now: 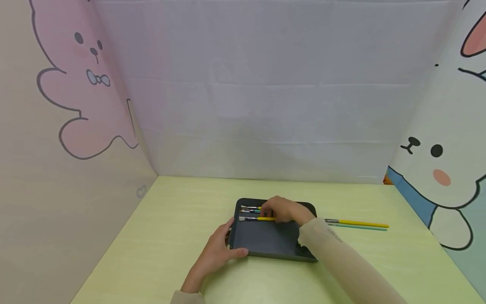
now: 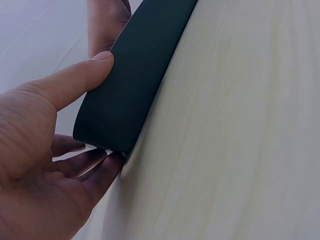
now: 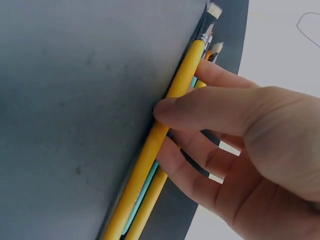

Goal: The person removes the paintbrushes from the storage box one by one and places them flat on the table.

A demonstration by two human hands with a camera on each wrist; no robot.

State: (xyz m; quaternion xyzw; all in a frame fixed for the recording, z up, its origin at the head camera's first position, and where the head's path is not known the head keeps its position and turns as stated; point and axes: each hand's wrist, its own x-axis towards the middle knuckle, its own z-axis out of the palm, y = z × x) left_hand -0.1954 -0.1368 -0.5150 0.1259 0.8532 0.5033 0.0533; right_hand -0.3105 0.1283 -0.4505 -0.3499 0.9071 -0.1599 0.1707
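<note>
A dark grey rectangular tray [image 1: 262, 240] lies on the table, and my left hand [image 1: 217, 251] grips its left end. In the left wrist view the thumb presses the tray's side wall [image 2: 132, 70] while the other fingers curl round the end, their tips at its lower edge. Over the far part of the tray, my right hand [image 1: 282, 209] pinches a yellow-handled paintbrush [image 3: 145, 165] between thumb and fingers. Beside that brush lie a teal-handled paintbrush [image 3: 141, 195] and another yellow-handled paintbrush [image 3: 148, 205]. The right hand hides part of their handles.
Right of the tray, a yellow paintbrush [image 1: 364, 223] and a teal paintbrush [image 1: 360, 227] lie side by side on the pale yellow table [image 1: 182, 207]. A white cloth wall [image 1: 265, 126] stands behind, with cartoon-printed panels at both sides.
</note>
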